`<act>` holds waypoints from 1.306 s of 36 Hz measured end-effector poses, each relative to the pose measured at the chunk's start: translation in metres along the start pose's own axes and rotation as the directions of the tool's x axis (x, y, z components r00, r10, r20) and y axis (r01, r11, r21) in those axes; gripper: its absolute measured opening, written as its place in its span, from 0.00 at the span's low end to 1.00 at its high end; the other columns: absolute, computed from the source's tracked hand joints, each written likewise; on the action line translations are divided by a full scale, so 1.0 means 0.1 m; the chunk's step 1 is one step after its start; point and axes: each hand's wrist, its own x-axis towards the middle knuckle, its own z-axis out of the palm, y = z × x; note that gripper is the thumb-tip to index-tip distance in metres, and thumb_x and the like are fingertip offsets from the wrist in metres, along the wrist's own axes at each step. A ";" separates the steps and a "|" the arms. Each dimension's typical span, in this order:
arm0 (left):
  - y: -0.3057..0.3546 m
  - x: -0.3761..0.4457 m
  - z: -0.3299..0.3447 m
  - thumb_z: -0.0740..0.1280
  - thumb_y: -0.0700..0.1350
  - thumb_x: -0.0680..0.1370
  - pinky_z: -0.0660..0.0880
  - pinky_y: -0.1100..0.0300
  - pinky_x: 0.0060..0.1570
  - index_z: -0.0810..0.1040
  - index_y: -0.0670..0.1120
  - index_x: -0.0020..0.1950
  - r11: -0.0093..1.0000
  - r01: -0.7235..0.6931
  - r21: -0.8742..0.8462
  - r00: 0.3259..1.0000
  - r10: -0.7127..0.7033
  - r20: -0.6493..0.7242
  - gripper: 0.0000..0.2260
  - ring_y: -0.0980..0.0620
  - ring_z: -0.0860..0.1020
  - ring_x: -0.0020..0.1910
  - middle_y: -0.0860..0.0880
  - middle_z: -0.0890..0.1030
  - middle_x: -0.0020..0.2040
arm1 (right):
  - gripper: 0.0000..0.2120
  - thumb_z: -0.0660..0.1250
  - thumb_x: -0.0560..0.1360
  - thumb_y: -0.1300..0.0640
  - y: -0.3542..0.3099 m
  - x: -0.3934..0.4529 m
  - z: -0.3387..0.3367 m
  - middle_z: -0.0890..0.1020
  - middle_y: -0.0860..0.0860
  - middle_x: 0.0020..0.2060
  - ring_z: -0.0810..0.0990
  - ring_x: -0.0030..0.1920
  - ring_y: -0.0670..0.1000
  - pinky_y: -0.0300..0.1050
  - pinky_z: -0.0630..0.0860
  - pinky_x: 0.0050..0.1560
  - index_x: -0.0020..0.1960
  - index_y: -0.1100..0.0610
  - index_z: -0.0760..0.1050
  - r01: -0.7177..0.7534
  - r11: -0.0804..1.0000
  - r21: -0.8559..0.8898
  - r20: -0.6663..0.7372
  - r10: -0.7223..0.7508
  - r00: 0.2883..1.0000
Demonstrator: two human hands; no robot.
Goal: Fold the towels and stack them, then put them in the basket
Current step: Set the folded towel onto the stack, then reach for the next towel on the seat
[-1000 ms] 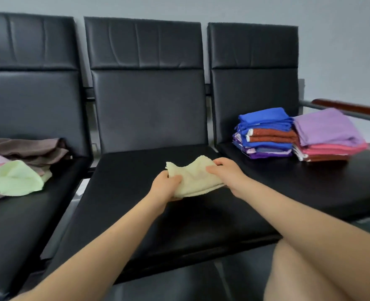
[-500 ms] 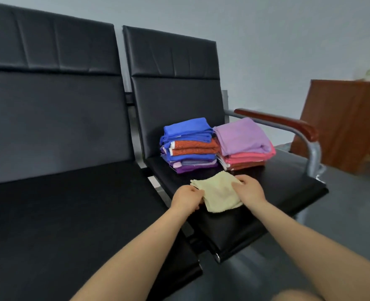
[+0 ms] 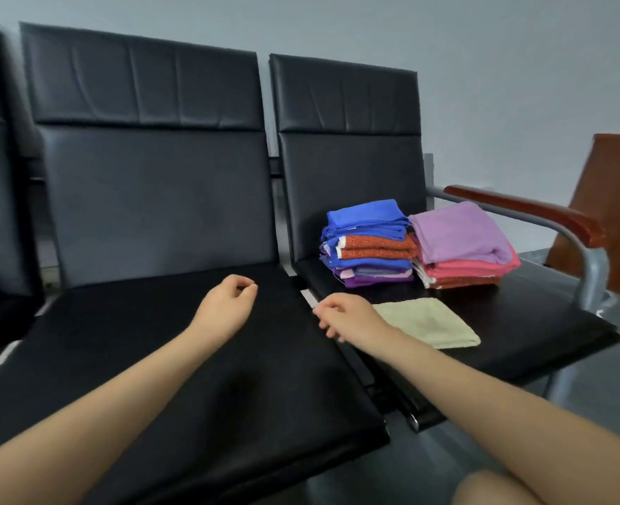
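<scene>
On the right-hand seat of the bench (image 3: 519,322), a folded pale yellow towel (image 3: 430,322) lies flat, near the front edge, just in front of two folded stacks (image 3: 370,246). Both hands are empty with loosely curled fingers: the right hand (image 3: 348,317) just beside the towel, the left hand (image 3: 226,304) over the middle seat. The towel could likely slip off if brushed. A wooden armrest (image 3: 527,213) borders the seat; no basket is visible.

I can read no text, label, brand, number or sign anywhere in the head view: none on the black leather-look seats (image 3: 177,362), the folded pale yellow towel (image 3: 432,322) or the two stacks of coloured folded towels (image 3: 370,246).
</scene>
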 end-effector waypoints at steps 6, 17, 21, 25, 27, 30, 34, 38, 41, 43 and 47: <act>-0.80 -0.23 -1.18 0.59 0.48 0.81 0.75 0.48 0.53 0.77 0.46 0.56 0.989 0.097 0.112 0.965 -0.066 -0.254 0.11 0.43 0.78 0.52 0.46 0.80 0.50 | 0.08 0.62 0.79 0.52 -0.74 0.05 0.90 0.81 0.47 0.37 0.78 0.34 0.45 0.37 0.73 0.34 0.44 0.52 0.78 0.078 0.993 0.090 0.294 -0.101 0.950; -1.69 -0.77 -2.84 0.61 0.45 0.80 0.67 0.56 0.47 0.77 0.44 0.58 0.910 0.360 0.206 0.805 -0.191 -0.562 0.10 0.45 0.76 0.49 0.45 0.80 0.49 | 0.10 0.59 0.79 0.53 -1.79 0.10 3.03 0.79 0.48 0.35 0.76 0.32 0.47 0.40 0.71 0.35 0.44 0.53 0.77 0.124 0.968 0.220 0.412 -0.207 0.887; -1.95 -0.99 -3.29 0.60 0.46 0.79 0.66 0.57 0.45 0.73 0.47 0.63 0.908 0.404 0.110 0.730 -0.247 -0.638 0.13 0.50 0.74 0.44 0.49 0.78 0.50 | 0.11 0.59 0.80 0.55 -2.06 0.09 3.62 0.79 0.48 0.33 0.75 0.30 0.46 0.40 0.71 0.35 0.45 0.56 0.78 0.191 0.954 0.230 0.425 -0.275 0.862; -2.38 -1.29 -3.70 0.60 0.47 0.80 0.67 0.56 0.48 0.72 0.43 0.65 0.866 0.493 0.085 0.642 -0.296 -0.707 0.15 0.45 0.76 0.54 0.47 0.78 0.55 | 0.12 0.59 0.79 0.53 -2.39 0.14 4.13 0.79 0.48 0.33 0.76 0.32 0.48 0.45 0.74 0.41 0.45 0.58 0.78 0.238 0.942 0.237 0.444 -0.323 0.836; -2.59 -1.40 -3.85 0.61 0.46 0.79 0.68 0.55 0.47 0.74 0.43 0.62 0.838 0.540 0.080 0.598 -0.315 -0.737 0.13 0.44 0.76 0.55 0.46 0.78 0.53 | 0.13 0.59 0.78 0.53 -2.53 0.19 4.29 0.81 0.49 0.35 0.77 0.35 0.51 0.48 0.75 0.44 0.46 0.60 0.78 0.273 0.939 0.210 0.447 -0.341 0.827; -2.86 -1.57 -4.04 0.62 0.46 0.78 0.70 0.54 0.47 0.76 0.43 0.60 0.790 0.609 0.071 0.526 -0.335 -0.782 0.13 0.43 0.76 0.52 0.44 0.79 0.53 | 0.14 0.59 0.76 0.52 -2.76 0.29 4.52 0.82 0.57 0.41 0.80 0.42 0.59 0.53 0.77 0.46 0.47 0.61 0.78 0.336 0.926 0.171 0.420 -0.377 0.825; -3.03 -1.63 -4.13 0.62 0.46 0.77 0.70 0.55 0.46 0.77 0.44 0.59 0.793 0.606 0.055 0.487 -0.316 -0.814 0.12 0.45 0.77 0.50 0.46 0.80 0.53 | 0.13 0.58 0.77 0.54 -3.04 0.48 4.75 0.81 0.56 0.43 0.79 0.46 0.57 0.50 0.75 0.46 0.47 0.60 0.78 0.389 0.912 0.129 0.375 -0.408 0.832; -3.11 -1.55 -4.14 0.62 0.49 0.77 0.69 0.55 0.46 0.76 0.47 0.60 0.782 0.616 0.094 0.502 -0.297 -0.812 0.14 0.47 0.76 0.51 0.48 0.78 0.53 | 0.13 0.57 0.79 0.54 -3.32 0.70 4.89 0.80 0.51 0.47 0.76 0.49 0.54 0.47 0.74 0.50 0.52 0.57 0.79 0.417 0.906 0.072 0.301 -0.418 0.857; -3.14 -1.43 -4.17 0.62 0.49 0.78 0.70 0.52 0.50 0.76 0.46 0.62 0.775 0.620 0.117 0.486 -0.262 -0.834 0.14 0.45 0.72 0.58 0.45 0.77 0.56 | 0.15 0.57 0.79 0.52 -3.48 0.90 5.02 0.81 0.53 0.51 0.76 0.54 0.57 0.52 0.75 0.57 0.53 0.56 0.80 0.411 0.911 0.034 0.205 -0.409 0.889; -3.18 -1.30 -4.17 0.63 0.49 0.78 0.69 0.50 0.54 0.76 0.44 0.62 0.755 0.626 0.197 0.489 -0.183 -0.853 0.15 0.43 0.69 0.60 0.43 0.76 0.57 | 0.14 0.57 0.77 0.49 -3.55 1.03 5.13 0.82 0.53 0.50 0.76 0.55 0.58 0.57 0.73 0.59 0.47 0.52 0.80 0.405 0.915 0.007 0.143 -0.401 0.905; -3.28 -0.99 -4.17 0.65 0.53 0.78 0.67 0.49 0.58 0.73 0.46 0.66 0.758 0.611 0.230 0.482 -0.125 -0.867 0.19 0.43 0.68 0.61 0.44 0.74 0.61 | 0.16 0.60 0.78 0.41 -3.76 1.20 5.30 0.80 0.48 0.56 0.76 0.58 0.54 0.48 0.69 0.58 0.56 0.50 0.78 0.407 0.913 -0.019 0.188 -0.396 0.899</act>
